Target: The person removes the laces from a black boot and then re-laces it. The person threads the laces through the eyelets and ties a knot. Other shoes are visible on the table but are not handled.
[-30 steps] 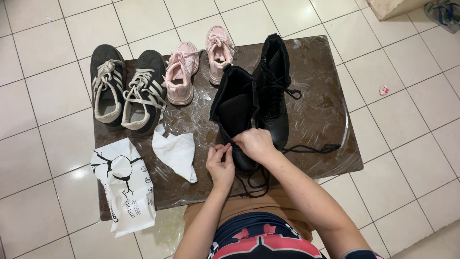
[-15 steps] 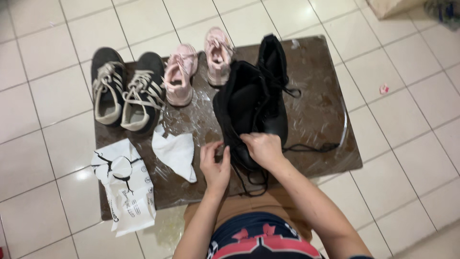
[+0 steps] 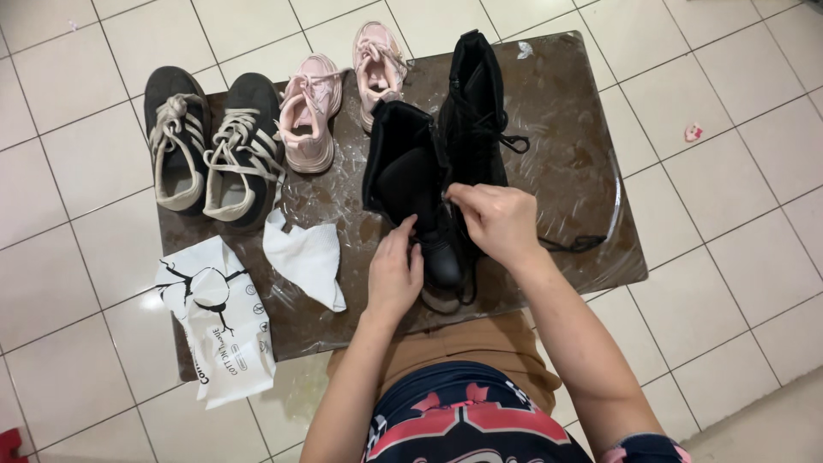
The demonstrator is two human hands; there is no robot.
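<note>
Both hands [image 3: 446, 249] on black boot [image 3: 410, 184]

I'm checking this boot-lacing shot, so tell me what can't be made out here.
Head view only:
- Toe of the near black boot: hidden by the left hand and right hand.
- Which lace the fingers grip: too small to tell.
- Second black boot: lower part hidden behind the near boot.
- Red object: cut off by the bottom-left corner.

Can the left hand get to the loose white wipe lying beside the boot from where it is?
Probably yes: the left hand is on the black boot, and the white wipe lies just beside it with only bare table between.
</note>
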